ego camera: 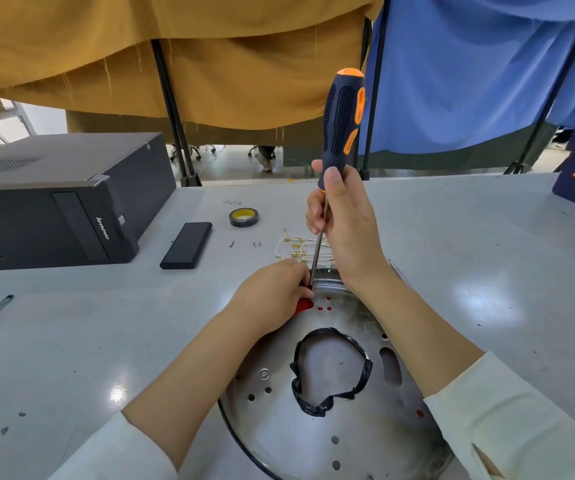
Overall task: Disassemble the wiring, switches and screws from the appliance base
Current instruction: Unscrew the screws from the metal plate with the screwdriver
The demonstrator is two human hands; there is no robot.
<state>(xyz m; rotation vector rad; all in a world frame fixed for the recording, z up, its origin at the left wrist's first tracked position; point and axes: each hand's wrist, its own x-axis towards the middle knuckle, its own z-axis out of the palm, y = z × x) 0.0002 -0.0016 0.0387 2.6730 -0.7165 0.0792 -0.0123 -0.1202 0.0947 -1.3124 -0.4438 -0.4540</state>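
The base [331, 420] lies on the table [487, 271] nearest the person; behind it lie wires [296, 245], then screws [256, 243] (loose) and tape [244, 217]; a computer [54, 202] stands far left.

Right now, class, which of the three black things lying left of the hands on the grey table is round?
The black roll of tape with the yellow core. The flat black slab and the black computer case are both rectangular, and neither has a hole.

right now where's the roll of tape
In the head view the roll of tape lies flat on the table, left of the right hand, just beyond the loose wires.
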